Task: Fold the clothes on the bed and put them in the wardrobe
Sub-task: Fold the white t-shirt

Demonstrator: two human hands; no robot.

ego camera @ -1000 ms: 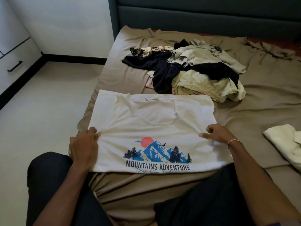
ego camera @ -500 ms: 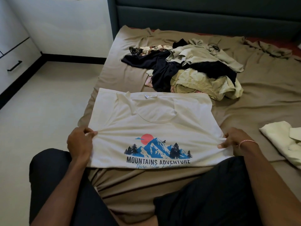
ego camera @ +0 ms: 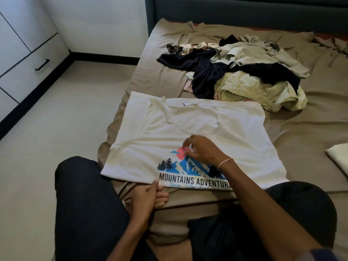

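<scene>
Right hand [ego camera: 201, 150] pinches white T-shirt [ego camera: 235, 132] at print; left hand [ego camera: 148, 196] touches hem.

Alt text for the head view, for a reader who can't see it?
A white T-shirt with a mountain print lies flat on a bed; the right hand pinches its print, the left hand touches the near hem. Unfolded clothes are heaped behind.

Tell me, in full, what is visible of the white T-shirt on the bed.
The T-shirt is white, of soft-looking cloth. It lies flat and front-up on the bed. Its sleeves look folded in, and the neck with its label is at the far edge. The print shows a red sun, blue mountains, dark trees and MOUNTAINS ADVENTURE. The right hand rests over the print and seems to pinch the cloth; the left hand touches the near hem with its thumb.
</scene>
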